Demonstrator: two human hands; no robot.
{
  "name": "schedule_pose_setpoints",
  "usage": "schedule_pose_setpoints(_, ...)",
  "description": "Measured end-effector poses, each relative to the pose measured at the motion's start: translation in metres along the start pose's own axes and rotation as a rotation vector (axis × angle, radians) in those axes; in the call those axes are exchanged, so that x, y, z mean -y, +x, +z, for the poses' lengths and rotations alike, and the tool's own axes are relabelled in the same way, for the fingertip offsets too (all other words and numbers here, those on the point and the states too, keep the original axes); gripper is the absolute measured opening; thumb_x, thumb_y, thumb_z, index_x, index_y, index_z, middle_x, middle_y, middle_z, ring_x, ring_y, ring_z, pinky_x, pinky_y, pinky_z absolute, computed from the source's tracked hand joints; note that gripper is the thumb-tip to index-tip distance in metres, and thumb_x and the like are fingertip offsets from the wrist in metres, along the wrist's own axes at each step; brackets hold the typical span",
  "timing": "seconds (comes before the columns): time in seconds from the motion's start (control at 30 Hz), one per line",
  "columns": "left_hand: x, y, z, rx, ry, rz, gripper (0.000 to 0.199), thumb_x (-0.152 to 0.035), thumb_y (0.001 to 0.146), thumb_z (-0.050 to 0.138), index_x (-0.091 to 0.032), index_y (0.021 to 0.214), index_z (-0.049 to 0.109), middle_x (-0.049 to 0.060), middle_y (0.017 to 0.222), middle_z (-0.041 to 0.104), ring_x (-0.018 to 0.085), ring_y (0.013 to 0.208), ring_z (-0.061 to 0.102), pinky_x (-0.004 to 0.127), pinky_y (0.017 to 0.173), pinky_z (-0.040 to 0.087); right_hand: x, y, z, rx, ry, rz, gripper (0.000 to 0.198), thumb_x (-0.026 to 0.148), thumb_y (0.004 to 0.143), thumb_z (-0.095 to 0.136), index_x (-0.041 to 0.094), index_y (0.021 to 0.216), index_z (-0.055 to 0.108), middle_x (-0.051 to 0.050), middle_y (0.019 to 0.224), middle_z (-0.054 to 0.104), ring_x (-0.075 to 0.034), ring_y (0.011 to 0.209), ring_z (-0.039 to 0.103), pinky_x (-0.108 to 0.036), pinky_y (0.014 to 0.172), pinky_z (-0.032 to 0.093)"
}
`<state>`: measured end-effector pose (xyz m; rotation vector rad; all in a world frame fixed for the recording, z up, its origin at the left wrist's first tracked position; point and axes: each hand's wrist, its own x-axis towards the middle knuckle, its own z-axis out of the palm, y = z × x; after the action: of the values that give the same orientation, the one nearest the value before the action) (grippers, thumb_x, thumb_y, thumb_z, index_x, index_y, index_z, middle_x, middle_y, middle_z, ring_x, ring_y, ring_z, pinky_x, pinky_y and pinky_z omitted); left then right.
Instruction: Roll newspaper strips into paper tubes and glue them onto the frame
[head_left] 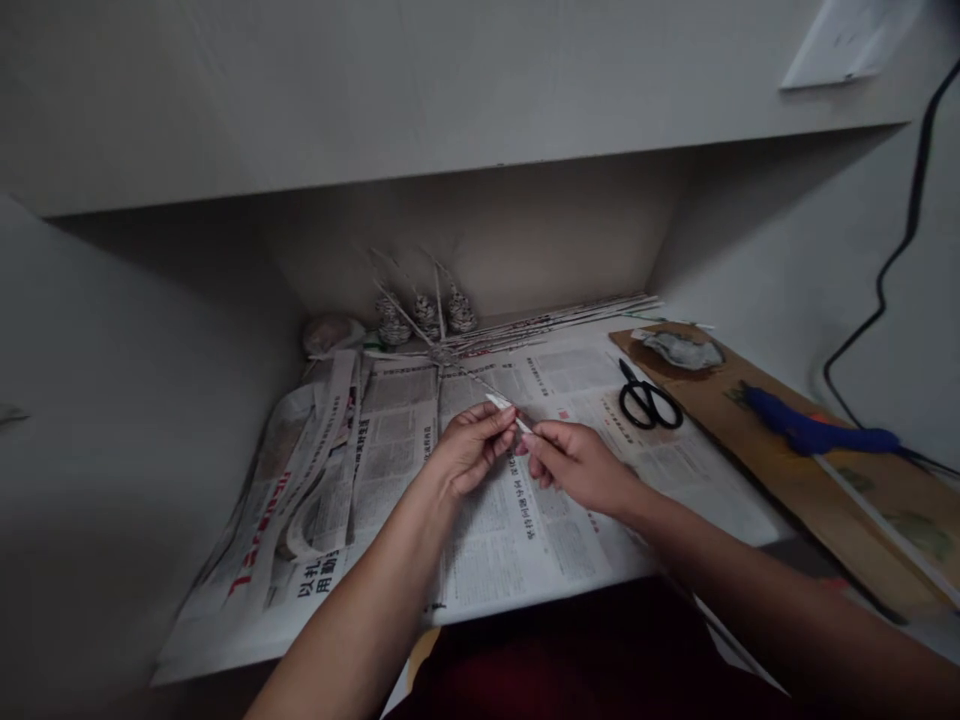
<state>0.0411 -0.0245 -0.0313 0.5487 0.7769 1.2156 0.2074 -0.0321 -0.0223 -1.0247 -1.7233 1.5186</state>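
Observation:
Over the newspaper, my left hand pinches a narrow paper strip between thumb and fingers. Close against it, my right hand grips the lower end of the same strip, its fingers curled. Just beyond my hands lies a small woven piece of rolled-paper sticks, its sticks spreading outward. One stick runs from it toward the strip at my left fingertips; whether the two join is too small to tell.
Several woven paper cones stand at the back, beside a bundle of paper sticks. Newspaper strips lie left. Right are black scissors and a cardboard sheet bearing a blue glue gun. An overhanging panel spans above.

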Motion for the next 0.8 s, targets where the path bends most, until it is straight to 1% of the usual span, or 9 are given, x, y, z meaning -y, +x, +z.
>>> schedule_pose_setpoints(0.1, -0.004, -0.001, -0.001, -0.001, 0.016, -0.016, 0.019, -0.013, 0.063, 0.078, -0.009, 0.076, 0.064, 0.001, 0.068, 0.062, 0.004, 0.054, 0.059, 0.01, 0.054, 0.049, 0.001, 0.003, -0.002, 0.227, 0.278, 0.195, 0.038, 0.054, 0.087, 0.043, 0.018, 0.079, 0.052, 0.004, 0.052, 0.047, -0.01, 0.042, 0.045, -0.023, 0.041, 0.032)
schedule_pose_setpoints(0.17, -0.006, -0.001, -0.002, -0.001, 0.014, -0.017, 0.02, -0.014, 0.062, 0.079, -0.01, 0.076, 0.065, 0.001, 0.068, 0.062, 0.004, 0.054, 0.059, 0.01, 0.053, 0.049, 0.001, 0.005, -0.003, 0.308, 0.329, 0.246, 0.039, 0.056, 0.086, 0.04, 0.019, 0.082, 0.05, 0.004, 0.052, 0.046, -0.01, 0.041, 0.045, -0.023, 0.04, 0.031)
schedule_pose_setpoints(0.37, -0.01, 0.002, -0.003, -0.11, 0.011, 0.101, 0.021, -0.016, 0.059, 0.081, -0.01, 0.071, 0.065, 0.0, 0.064, 0.061, 0.004, 0.053, 0.057, 0.011, 0.053, 0.049, 0.001, 0.019, -0.003, 0.053, -0.234, -0.123, 0.031, 0.048, 0.085, 0.051, 0.018, 0.076, 0.054, 0.002, 0.059, 0.05, -0.011, 0.053, 0.048, -0.023, 0.052, 0.036)
schedule_pose_setpoints(0.53, -0.022, -0.017, -0.005, -0.049, 0.18, 0.1, 0.029, -0.022, 0.06, 0.08, -0.012, 0.085, 0.069, 0.006, 0.083, 0.067, 0.006, 0.059, 0.059, 0.013, 0.053, 0.048, -0.008, 0.03, -0.004, 0.45, 0.257, 0.187, 0.042, 0.055, 0.088, 0.039, 0.017, 0.082, 0.053, 0.004, 0.05, 0.043, -0.01, 0.041, 0.043, -0.022, 0.041, 0.03)
schedule_pose_setpoints(0.6, -0.043, -0.026, -0.013, -0.037, 0.314, 0.152, 0.038, -0.028, 0.063, 0.078, -0.014, 0.097, 0.069, 0.01, 0.094, 0.068, 0.01, 0.065, 0.062, 0.016, 0.052, 0.048, -0.015, 0.033, -0.007, 0.502, 0.401, 0.235, 0.041, 0.054, 0.088, 0.042, 0.016, 0.08, 0.054, 0.004, 0.05, 0.042, -0.009, 0.041, 0.043, -0.022, 0.041, 0.03)
schedule_pose_setpoints(0.67, -0.077, -0.028, -0.033, -0.199, 0.427, 0.436, 0.04, -0.04, 0.069, 0.071, -0.014, 0.099, 0.067, 0.011, 0.094, 0.068, 0.013, 0.069, 0.063, 0.019, 0.052, 0.047, -0.022, 0.035, -0.011, 0.509, 0.446, 0.252, 0.04, 0.052, 0.089, 0.043, 0.015, 0.081, 0.057, 0.003, 0.052, 0.043, -0.009, 0.043, 0.043, -0.022, 0.041, 0.03)
schedule_pose_setpoints(0.73, -0.119, -0.02, -0.063, -0.543, 0.511, 0.789, 0.039, -0.05, 0.077, 0.059, -0.015, 0.091, 0.067, 0.01, 0.087, 0.068, 0.013, 0.068, 0.063, 0.02, 0.055, 0.047, -0.027, 0.037, -0.014, 0.512, 0.459, 0.257, 0.039, 0.049, 0.09, 0.042, 0.014, 0.084, 0.059, 0.002, 0.056, 0.046, -0.008, 0.044, 0.045, -0.021, 0.041, 0.031)
schedule_pose_setpoints(0.77, -0.14, -0.013, -0.08, -0.754, 0.628, 0.894, 0.038, -0.048, 0.083, 0.051, -0.015, 0.096, 0.065, 0.01, 0.089, 0.068, 0.013, 0.071, 0.063, 0.02, 0.057, 0.048, -0.029, 0.038, -0.014, 0.517, 0.462, 0.254, 0.038, 0.047, 0.091, 0.042, 0.014, 0.085, 0.06, 0.001, 0.059, 0.047, -0.008, 0.045, 0.046, -0.021, 0.042, 0.031)
schedule_pose_setpoints(0.8, -0.159, -0.004, -0.098, -0.949, 0.842, 0.866, 0.037, -0.042, 0.088, 0.044, -0.014, 0.104, 0.062, 0.012, 0.095, 0.067, 0.014, 0.076, 0.064, 0.021, 0.059, 0.048, -0.03, 0.039, -0.015, 0.524, 0.464, 0.249, 0.037, 0.046, 0.091, 0.043, 0.013, 0.086, 0.06, 0.001, 0.061, 0.048, -0.008, 0.046, 0.047, -0.021, 0.042, 0.032)
